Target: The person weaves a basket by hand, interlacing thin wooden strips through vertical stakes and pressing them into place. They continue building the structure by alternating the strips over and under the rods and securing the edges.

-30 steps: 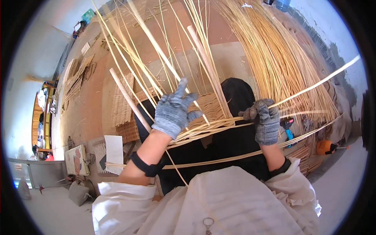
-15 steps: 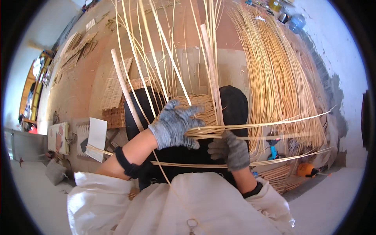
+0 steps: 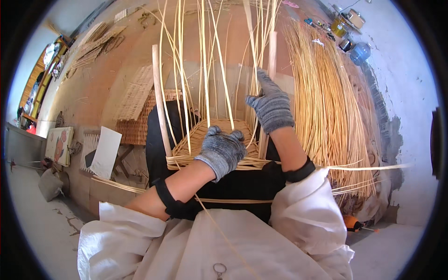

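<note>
A woven willow base [image 3: 186,142] rests on my lap, with pale upright rods [image 3: 204,70] rising from it. Thick peeled stakes stand at its left [image 3: 161,102] and right [image 3: 272,51]. My left hand [image 3: 224,151], in a grey knit glove, is closed over the near woven edge; its fingertips are partly hidden. Raised beside the right stake, my gloved right hand [image 3: 273,107] grips a blurred willow rod [image 3: 249,28] that points upward. Its index finger lies along that rod and its thumb sticks out left. Long strands [image 3: 364,167] run out rightward from the near edge.
A large bundle of willow rods [image 3: 322,107] lies on the right. Woven panels [image 3: 135,93] lie beyond my left knee. A white sheet [image 3: 106,151] stands at left, near a grey bag [image 3: 50,184]. An orange-and-black tool [image 3: 351,223] sits at lower right.
My right hand has risen from the near edge to beside the right stake, swinging a rod from pointing right to pointing up. My left hand stays on the near edge; the base has tilted.
</note>
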{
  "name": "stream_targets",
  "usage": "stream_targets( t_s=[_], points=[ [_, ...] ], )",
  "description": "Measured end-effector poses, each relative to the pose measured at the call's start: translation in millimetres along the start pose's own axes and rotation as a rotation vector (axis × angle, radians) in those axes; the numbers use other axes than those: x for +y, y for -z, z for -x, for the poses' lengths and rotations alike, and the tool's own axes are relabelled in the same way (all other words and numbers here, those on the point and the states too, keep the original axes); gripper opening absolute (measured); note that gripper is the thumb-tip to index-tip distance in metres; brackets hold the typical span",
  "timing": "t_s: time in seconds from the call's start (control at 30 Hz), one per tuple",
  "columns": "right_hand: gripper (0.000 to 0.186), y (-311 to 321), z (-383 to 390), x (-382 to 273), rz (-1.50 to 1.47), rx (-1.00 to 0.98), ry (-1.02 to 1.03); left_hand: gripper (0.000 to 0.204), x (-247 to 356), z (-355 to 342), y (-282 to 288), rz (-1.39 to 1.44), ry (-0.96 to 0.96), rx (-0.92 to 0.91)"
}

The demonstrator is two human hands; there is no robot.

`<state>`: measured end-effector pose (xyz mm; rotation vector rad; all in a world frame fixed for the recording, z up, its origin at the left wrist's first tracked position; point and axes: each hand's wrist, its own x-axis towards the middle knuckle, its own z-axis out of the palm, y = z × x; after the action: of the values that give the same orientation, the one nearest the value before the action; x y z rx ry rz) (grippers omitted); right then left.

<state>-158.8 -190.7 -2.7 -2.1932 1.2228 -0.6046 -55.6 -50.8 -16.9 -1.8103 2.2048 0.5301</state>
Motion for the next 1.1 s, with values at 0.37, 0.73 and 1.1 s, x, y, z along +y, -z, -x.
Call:
stream_targets(
  t_s=[0.37, 0.73, 1.1],
  points=[
    [0.038, 34, 54, 28, -0.415, -0.688, -0.258, 0.076, 64, 18, -32, 0.07, 0.102, 0.65],
    [0.036, 6, 114, 39, -0.278, -0.256, -0.132, 0.061, 44, 21, -15, 0.527, -0.161, 0.496],
    [0.059, 6, 127, 47, -0.27, -0.139, -0.242, 0.023, -191, 249, -139, 0.291, 0.208, 0.123]
  ],
)
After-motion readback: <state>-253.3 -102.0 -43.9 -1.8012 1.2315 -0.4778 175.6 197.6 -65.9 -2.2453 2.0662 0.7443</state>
